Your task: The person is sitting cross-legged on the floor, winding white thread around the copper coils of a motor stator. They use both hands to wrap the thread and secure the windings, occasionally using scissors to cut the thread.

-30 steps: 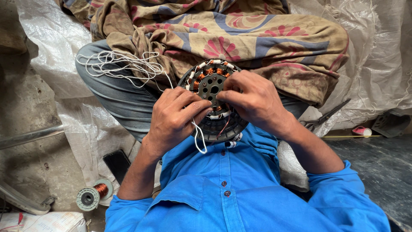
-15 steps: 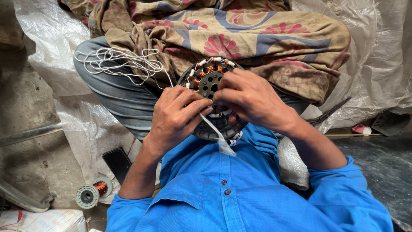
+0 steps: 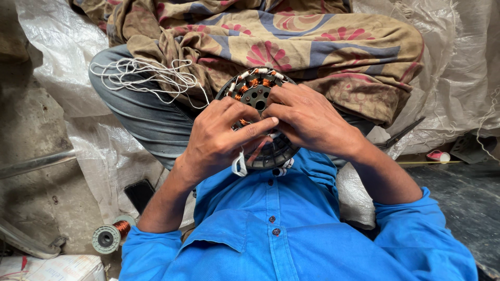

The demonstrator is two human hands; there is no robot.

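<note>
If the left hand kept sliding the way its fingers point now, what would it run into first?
The left hand points across the round wound stator toward the right hand. It would most likely meet the right hand's fingers first; their fingertips already look nearly touching, though depth is unclear.

Motor stator [image 3: 255, 91] on lap under both hands, string bundle [image 3: 140, 73] left, wire spool [image 3: 110, 237] lower left

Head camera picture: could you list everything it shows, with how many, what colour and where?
motor winding ring: one, dark with copper coils, centre, on the lap
white cord: one tangle, on the left knee
patterned cloth: one, tan with pink flowers, top
plastic sheet: pale, under the person
copper wire spool: one, lower left
phone: one, black, lower left
blue shirt: one, bottom
left hand: on the ring, fingers curled
right hand: on the ring, fingers curled
</note>
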